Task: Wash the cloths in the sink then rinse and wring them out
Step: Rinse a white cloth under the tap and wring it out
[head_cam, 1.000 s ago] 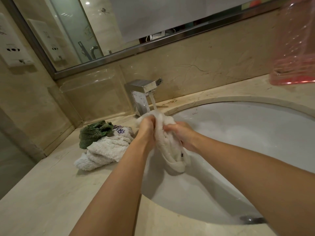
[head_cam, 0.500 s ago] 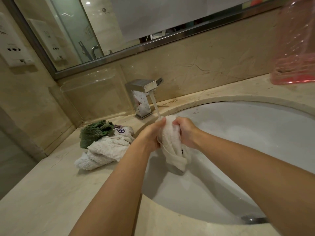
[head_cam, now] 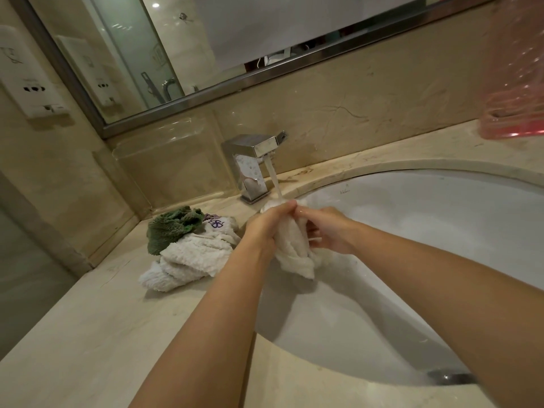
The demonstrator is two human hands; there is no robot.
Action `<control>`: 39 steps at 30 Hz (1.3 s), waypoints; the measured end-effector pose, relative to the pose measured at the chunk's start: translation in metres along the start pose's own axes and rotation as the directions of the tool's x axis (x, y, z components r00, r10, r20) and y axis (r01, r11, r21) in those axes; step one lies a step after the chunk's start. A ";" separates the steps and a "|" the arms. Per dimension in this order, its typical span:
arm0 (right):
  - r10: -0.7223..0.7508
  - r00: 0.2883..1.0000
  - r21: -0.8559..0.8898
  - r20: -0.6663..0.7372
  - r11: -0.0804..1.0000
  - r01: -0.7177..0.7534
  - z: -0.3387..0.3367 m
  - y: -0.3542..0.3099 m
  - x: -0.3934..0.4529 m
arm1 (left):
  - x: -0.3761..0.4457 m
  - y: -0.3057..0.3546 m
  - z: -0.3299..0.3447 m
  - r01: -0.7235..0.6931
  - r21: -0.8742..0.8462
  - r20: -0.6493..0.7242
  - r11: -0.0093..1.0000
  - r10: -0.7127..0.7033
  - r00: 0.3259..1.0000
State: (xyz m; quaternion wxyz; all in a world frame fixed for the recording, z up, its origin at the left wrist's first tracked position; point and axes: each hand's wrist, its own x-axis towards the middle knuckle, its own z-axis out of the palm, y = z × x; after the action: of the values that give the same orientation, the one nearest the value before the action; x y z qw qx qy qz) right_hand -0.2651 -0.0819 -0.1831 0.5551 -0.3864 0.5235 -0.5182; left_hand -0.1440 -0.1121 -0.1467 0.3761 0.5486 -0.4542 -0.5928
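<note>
Here both hands, left hand (head_cam: 265, 223) and right hand (head_cam: 329, 231), grip a white cloth (head_cam: 294, 248) under the running faucet (head_cam: 253, 166). Purple lettering, unreadable, marks a cloth pile (head_cam: 191, 248) at the beige marble counter's (head_cam: 88, 334) back left corner, beside the white sink (head_cam: 412, 231).

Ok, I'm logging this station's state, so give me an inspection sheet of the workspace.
Surface: beige stone counter around a white sink.
Job's things: white cloth under the running tap; white cloths and green cloth piled on the counter.
Clutter: pink container at far right.
Hands: left hand and right hand both grip the white cloth.
Cables: nothing seen.
Surroundings: mirror, wall sockets.
</note>
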 end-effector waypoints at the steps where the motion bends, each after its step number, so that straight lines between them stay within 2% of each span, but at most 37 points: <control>1: -0.008 0.999 0.043 0.041 0.999 0.006 0.001 -0.002 -0.001 | -0.001 0.001 -0.001 -0.011 -0.034 -0.037 0.999 0.010 0.999; 3: -0.018 0.993 0.106 0.119 0.994 0.005 0.004 -0.005 -0.001 | 0.000 0.003 -0.003 -0.035 -0.150 -0.115 0.988 0.017 0.993; 5: -0.036 0.990 0.150 0.137 0.989 0.016 0.008 -0.006 0.000 | 0.008 0.003 -0.006 -0.053 -0.281 -0.162 0.958 0.007 0.987; 8: -0.065 0.998 0.144 0.008 0.987 0.064 0.016 -0.002 0.002 | 0.029 -0.006 -0.010 -0.062 -0.378 -0.211 0.924 -0.021 0.977; 11: -0.087 0.983 0.084 -0.160 0.991 0.101 0.021 -0.001 0.001 | -0.002 0.004 -0.009 -0.130 -0.364 -0.284 0.922 0.023 0.959; 13: -0.093 0.979 0.152 -0.181 0.981 0.121 0.020 -0.006 0.003 | -0.001 0.004 -0.009 -0.179 -0.382 -0.354 0.907 0.035 0.935; 16: -0.049 0.997 0.271 0.055 0.962 0.032 0.018 -0.013 0.003 | -0.003 0.006 -0.010 -0.190 -0.455 -0.306 0.870 0.048 0.951; 17: -0.024 0.991 0.250 0.131 0.968 -0.010 0.018 -0.013 0.002 | -0.002 0.006 -0.011 -0.181 -0.475 -0.282 0.861 0.046 0.958; 19: 0.016 0.981 0.169 0.195 0.984 -0.050 0.020 -0.008 0.002 | 0.004 0.004 -0.015 -0.153 -0.481 -0.239 0.863 0.038 0.970; 21: -0.021 0.985 0.194 0.172 0.981 -0.013 0.024 -0.005 0.003 | 0.000 0.006 -0.017 -0.164 -0.429 -0.187 0.888 0.091 0.978; 23: -0.069 0.995 0.262 0.066 0.964 0.050 0.026 -0.005 0.005 | 0.000 0.005 -0.017 -0.183 -0.409 -0.181 0.894 0.117 0.976; 25: -0.076 0.997 0.283 -0.032 0.956 0.082 0.024 -0.009 0.006 | -0.003 0.007 -0.014 -0.159 -0.454 -0.160 0.876 0.096 0.982; 29: -0.075 0.989 0.361 -0.125 0.925 0.116 0.021 -0.012 0.008 | 0.009 0.005 -0.012 -0.142 -0.484 -0.179 0.864 0.061 0.982; 32: -0.050 0.993 0.370 -0.103 0.925 0.085 0.016 -0.014 0.007 | 0.009 0.005 -0.014 -0.158 -0.464 -0.184 0.872 0.079 0.980; 35: 0.042 0.998 0.232 0.049 0.971 -0.053 0.015 -0.016 -0.004 | 0.007 0.005 -0.013 -0.171 -0.420 -0.126 0.892 0.129 0.984; 37: 0.021 0.992 0.184 0.124 0.982 -0.044 0.018 -0.015 -0.008 | 0.005 0.006 -0.012 -0.132 -0.433 -0.080 0.892 0.107 0.991; 39: -0.039 0.996 0.205 0.076 0.978 0.023 0.020 -0.014 -0.009 | 0.006 0.006 -0.011 -0.130 -0.405 -0.102 0.905 0.096 0.990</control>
State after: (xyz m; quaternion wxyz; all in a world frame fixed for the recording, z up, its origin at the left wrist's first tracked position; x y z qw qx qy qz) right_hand -0.2473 -0.0778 -0.1653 0.6042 -0.3559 0.4388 -0.5619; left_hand -0.1343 -0.1207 -0.1425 0.5344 0.4535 -0.3353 -0.6296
